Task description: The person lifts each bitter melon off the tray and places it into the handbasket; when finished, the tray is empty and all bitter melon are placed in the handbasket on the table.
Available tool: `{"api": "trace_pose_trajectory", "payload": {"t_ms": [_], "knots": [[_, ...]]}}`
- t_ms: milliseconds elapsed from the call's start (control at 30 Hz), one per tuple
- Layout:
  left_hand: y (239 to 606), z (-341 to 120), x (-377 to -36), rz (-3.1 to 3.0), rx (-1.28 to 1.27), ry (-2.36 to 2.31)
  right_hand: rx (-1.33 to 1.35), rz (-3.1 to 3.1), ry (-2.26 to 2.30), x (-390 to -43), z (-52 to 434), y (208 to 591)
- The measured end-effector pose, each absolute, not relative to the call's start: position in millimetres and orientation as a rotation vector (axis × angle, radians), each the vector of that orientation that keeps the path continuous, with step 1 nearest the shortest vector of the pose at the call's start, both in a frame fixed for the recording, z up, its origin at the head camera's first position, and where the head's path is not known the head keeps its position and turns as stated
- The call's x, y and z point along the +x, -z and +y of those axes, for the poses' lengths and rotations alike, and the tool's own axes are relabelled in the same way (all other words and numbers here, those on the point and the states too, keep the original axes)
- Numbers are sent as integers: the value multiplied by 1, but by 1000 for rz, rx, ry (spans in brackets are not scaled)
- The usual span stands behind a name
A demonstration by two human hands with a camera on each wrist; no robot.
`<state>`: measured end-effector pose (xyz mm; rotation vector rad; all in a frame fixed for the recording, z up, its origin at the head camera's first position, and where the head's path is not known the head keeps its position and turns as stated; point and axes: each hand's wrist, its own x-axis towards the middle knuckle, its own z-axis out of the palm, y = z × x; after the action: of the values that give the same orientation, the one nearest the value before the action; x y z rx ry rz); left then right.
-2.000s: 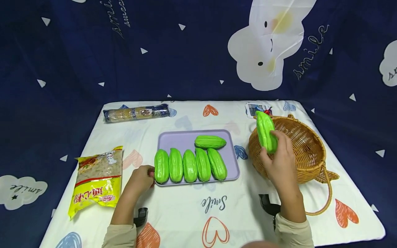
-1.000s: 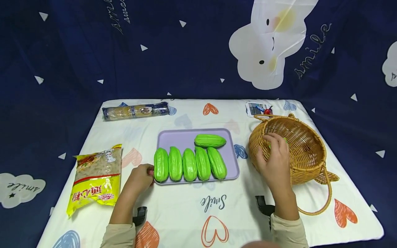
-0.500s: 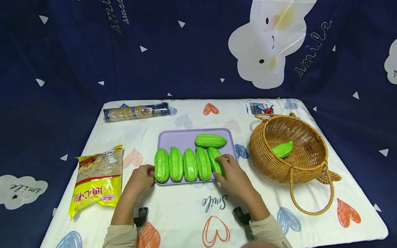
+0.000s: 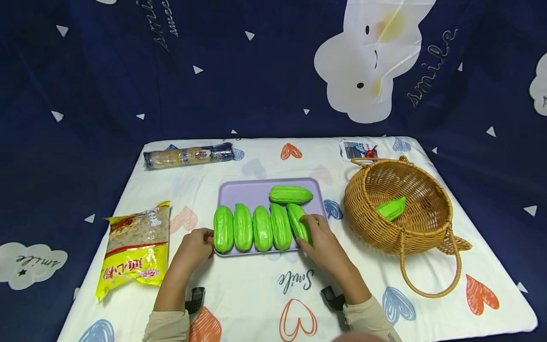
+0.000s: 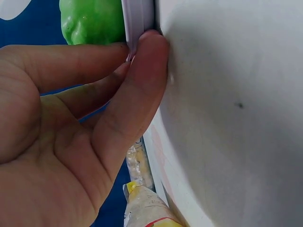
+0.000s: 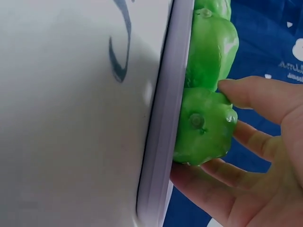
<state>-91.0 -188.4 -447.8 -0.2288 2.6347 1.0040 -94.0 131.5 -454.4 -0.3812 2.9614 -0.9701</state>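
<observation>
Having left one green bitter gourd (image 4: 391, 208) in the wicker basket (image 4: 431, 228) at right, the right hand (image 4: 321, 241) now curls round, apparently gripping, the tray's (image 4: 252, 191) rightmost gourd (image 4: 297, 221) at centre, while the left hand (image 4: 194, 247) still pinches the tray's edge.

Both forearms reach toward 12 o'clock in pale sleeves. The left hand (image 4: 194, 247) rests low with thumb and fingers pinched together; the right hand (image 4: 321, 242), at 3 o'clock of it, curls its fingers (image 6: 246, 92) in a grip.
</observation>
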Motion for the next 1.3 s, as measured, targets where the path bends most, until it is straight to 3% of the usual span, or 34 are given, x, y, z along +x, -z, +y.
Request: {"api": "trace_pose_trajectory", "payload": {"t_ms": [400,800,1033,1300], "knots": [[451,-188,-90,2628,-238,-1020,-422,3013,1017,-90,136,447],[449,-188,-91,2626,-231,-1012,-530,3264,1237,-86,158,391],[449,-188,-91,2615,-239,-1008,-228,3434,1446,-91,185,367],[447,-188,-91,2638,-220,-995,97,3552,1427,-98,215,367]]}}
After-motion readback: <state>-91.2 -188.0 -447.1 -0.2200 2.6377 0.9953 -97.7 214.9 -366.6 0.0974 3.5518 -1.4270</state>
